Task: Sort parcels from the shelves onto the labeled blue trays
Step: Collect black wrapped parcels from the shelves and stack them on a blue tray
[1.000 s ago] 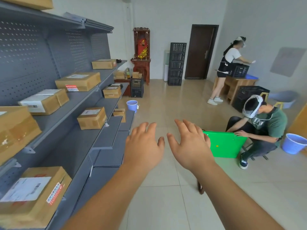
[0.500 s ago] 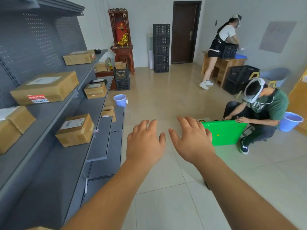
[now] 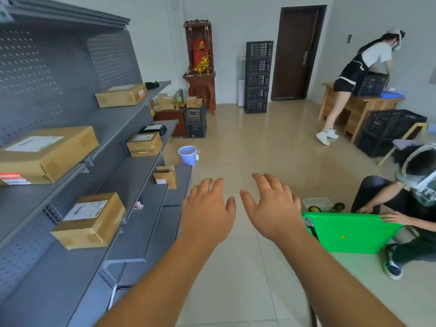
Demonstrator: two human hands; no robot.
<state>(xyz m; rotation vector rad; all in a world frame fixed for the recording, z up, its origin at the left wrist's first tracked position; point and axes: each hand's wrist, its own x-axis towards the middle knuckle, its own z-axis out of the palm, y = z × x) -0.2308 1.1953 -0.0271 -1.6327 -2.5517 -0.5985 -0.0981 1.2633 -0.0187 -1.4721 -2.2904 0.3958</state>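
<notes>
- Head view: left hand [image 3: 207,208] and right hand [image 3: 271,208] hang side by side over glossy beige floor tiles [image 3: 247,279], backs up, fingers loosely spread, holding nothing.
- Grey metal shelves [image 3: 132,185] with a perforated back panel [image 3: 42,74] stand at left.
- On them: nearest parcel [image 3: 90,220], boxy taped brown cardboard with a white label; wide flat parcel [image 3: 47,152] one tier up; smaller parcels [image 3: 144,143] farther along.
- Neither hand touches a parcel.

Left hand [image 3: 207,211], right hand [image 3: 271,208] — both empty, beside shelves [image 3: 132,166]
</notes>
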